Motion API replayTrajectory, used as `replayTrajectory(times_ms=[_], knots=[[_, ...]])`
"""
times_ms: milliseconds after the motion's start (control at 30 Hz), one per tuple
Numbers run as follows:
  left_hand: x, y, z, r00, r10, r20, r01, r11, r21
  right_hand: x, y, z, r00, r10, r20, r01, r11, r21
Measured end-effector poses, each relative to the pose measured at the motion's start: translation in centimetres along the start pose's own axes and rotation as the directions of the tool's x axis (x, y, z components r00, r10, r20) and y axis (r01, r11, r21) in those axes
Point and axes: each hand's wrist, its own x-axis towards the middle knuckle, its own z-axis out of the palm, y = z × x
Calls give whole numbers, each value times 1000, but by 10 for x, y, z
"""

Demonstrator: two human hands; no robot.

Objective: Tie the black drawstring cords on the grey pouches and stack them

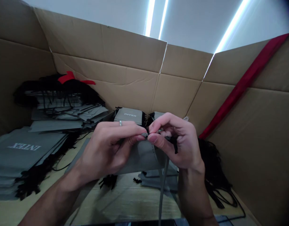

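Near the middle of the view my left hand [111, 142], with a ring on one finger, pinches the edge of a grey fabric pouch [141, 157] between thumb and forefinger. Right beside it, my right hand [176, 138] pinches at the same spot, fingertips almost touching the left ones. A black cord end [175, 146] and a small bit of something green show at its palm. The pouch hangs below both hands, partly hidden by them. A narrow grey strip [162, 191] hangs down under my right hand.
Grey INTEX pouches [29, 147] with black cords are stacked at the left, more pouches [66, 103] behind them. Another INTEX stack [129, 115] stands beyond my hands. Black cords [211, 166] lie at the right. Cardboard walls [106, 72] with a red strip [245, 84] surround the table [130, 204].
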Motion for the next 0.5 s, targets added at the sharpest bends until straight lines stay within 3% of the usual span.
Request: replayTrajectory(times_ms=[233, 400, 500], knots=[[-3, 0, 2, 997, 80, -6, -79, 986, 148, 4, 0, 8, 997, -70, -19, 71, 997, 14], [-2, 1, 5, 998, -22, 55, 9, 973, 230, 6, 2, 8, 996, -42, -81, 40, 999, -21], [0, 3, 7, 999, -12, 51, 2, 982, 191, 9, 2, 7, 996, -30, -79, 33, 999, 33]])
